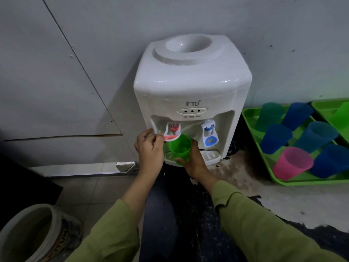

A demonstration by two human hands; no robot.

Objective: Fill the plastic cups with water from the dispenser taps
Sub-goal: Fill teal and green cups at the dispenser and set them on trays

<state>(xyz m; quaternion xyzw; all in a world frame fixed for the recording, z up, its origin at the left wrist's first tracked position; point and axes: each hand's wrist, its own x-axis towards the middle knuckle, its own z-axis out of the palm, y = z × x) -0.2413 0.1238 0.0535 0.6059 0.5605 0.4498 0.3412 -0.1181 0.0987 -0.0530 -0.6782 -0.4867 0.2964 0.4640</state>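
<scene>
A white tabletop water dispenser (190, 86) stands on the floor against the wall, with a red tap (172, 132) on the left and a blue tap (209, 134) on the right. My right hand (195, 159) holds a green plastic cup (180, 148) tilted under the red tap, above the drip tray (209, 155). My left hand (150, 146) is at the red tap's lever, fingertips pinched on its left edge. Whether water flows is not visible.
A green tray (264, 163) to the right holds several cups lying tilted: blue, teal and one pink cup (291, 163). A second green tray (332, 110) sits behind it. A grey bucket (35, 233) stands at bottom left. The floor by the dispenser is stained.
</scene>
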